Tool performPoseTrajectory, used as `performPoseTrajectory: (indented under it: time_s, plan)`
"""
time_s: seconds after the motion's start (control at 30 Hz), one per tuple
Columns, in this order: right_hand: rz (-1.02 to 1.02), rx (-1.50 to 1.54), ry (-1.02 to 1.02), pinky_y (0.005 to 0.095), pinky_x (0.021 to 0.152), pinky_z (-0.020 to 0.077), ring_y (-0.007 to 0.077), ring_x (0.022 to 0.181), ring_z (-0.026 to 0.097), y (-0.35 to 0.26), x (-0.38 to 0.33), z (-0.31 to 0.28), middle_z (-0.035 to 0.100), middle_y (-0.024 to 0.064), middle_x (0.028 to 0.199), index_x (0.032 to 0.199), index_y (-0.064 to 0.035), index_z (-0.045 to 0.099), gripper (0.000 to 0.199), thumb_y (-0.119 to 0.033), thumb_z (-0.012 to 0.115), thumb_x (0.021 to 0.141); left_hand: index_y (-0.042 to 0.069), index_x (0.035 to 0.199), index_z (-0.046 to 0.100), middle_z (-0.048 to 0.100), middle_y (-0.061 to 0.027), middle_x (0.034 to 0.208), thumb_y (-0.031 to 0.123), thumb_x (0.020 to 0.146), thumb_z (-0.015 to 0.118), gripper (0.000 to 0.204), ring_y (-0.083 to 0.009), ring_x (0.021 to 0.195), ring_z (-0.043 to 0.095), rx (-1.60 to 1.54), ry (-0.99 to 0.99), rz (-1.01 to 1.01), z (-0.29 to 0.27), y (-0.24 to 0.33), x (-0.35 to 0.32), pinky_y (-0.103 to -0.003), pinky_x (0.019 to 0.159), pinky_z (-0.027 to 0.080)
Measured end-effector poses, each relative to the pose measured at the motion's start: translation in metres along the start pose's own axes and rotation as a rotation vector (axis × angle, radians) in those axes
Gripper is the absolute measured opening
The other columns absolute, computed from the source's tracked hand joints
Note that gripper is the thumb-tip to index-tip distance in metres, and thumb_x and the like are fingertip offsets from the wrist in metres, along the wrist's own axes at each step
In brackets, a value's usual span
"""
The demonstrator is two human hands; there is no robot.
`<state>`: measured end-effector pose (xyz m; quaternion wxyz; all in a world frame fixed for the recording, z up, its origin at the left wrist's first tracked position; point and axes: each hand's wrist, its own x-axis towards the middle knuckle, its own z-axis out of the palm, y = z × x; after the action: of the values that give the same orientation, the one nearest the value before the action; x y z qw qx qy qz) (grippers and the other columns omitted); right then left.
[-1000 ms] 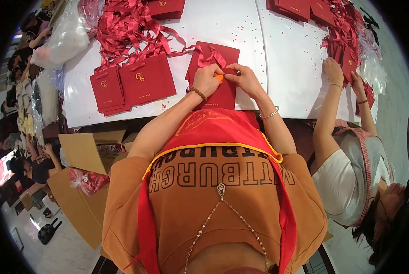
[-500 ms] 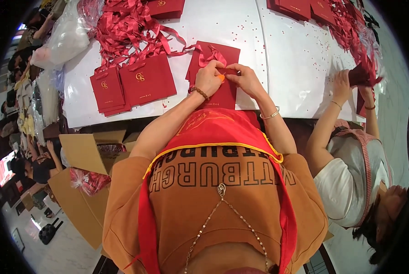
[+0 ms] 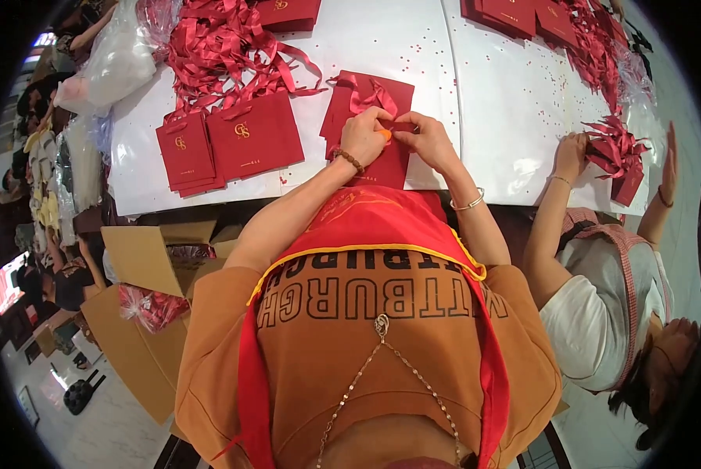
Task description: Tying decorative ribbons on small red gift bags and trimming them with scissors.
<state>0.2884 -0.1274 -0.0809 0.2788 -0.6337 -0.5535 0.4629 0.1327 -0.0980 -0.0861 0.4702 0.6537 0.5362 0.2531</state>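
Note:
A small pile of red paper bags (image 3: 398, 92) lies in front of me, with a loop of red ribbon (image 3: 376, 97) across the top one. My left hand (image 3: 362, 134) is closed, pinching the ribbon low over the bags. A small orange piece (image 3: 385, 135) shows at its thumb; its kind is unclear. My right hand (image 3: 428, 142) is also closed, thumb and forefinger pressed together at the left fingertips. What lies between the right fingertips is too small to make out. Both wrists rest above the near part of the pile.
Finished-looking red bags (image 3: 256, 139) lie left, below a heap of red ribbons (image 3: 221, 51). Clear plastic bags (image 3: 120, 62) lie beyond. A co-worker's hand (image 3: 571, 156) touches a ribboned bag (image 3: 625, 186) at right. An open cardboard box (image 3: 135, 262) stands below the table's left edge.
My hands stay at the ribbon, with only slight finger shifts. At right, the co-worker's bag has come down onto the table and one of their hands has lifted away to the right.

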Motion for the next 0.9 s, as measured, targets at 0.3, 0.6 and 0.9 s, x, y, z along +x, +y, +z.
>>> performPoseTrajectory:
  time_s: [0.3, 0.6, 0.9]
  plan:
    - [-0.071, -0.243, 0.014, 0.0321, 0.06, 0.0473, 0.0205, 0.066, 0.062, -0.015, -0.003, -0.001, 0.063, 0.0163, 0.072, 0.094, -0.0024, 0.062, 0.02, -0.01, 0.063, 0.076, 0.004, 0.088, 0.061, 0.062, -0.0098, 0.065, 0.005, 0.068, 0.059, 0.021, -0.0222, 0.06, 0.061, -0.046, -0.016, -0.047, -0.002, 0.0, -0.003, -0.033, 0.055, 0.046]
    - [0.011, -0.114, -0.009, 0.0382, 0.059, 0.0477, 0.0328, 0.065, 0.061, -0.016, -0.005, 0.001, 0.062, 0.0197, 0.072, 0.091, 0.0002, 0.06, 0.019, -0.008, 0.063, 0.074, 0.004, 0.086, 0.06, 0.062, -0.0119, 0.067, 0.005, 0.069, 0.057, 0.018, -0.027, 0.064, 0.061, 0.057, 0.002, 0.016, -0.001, 0.003, -0.009, -0.037, 0.058, 0.047]
    - [-0.214, -0.24, 0.089, 0.0293, 0.059, 0.0463, 0.0152, 0.064, 0.058, -0.005, -0.009, 0.006, 0.063, 0.0133, 0.077, 0.102, -0.0019, 0.06, 0.024, -0.007, 0.061, 0.079, 0.006, 0.088, 0.06, 0.062, -0.0123, 0.069, 0.005, 0.07, 0.057, 0.018, -0.0266, 0.066, 0.061, 0.11, 0.063, 0.124, 0.002, -0.002, -0.006, -0.036, 0.059, 0.047]
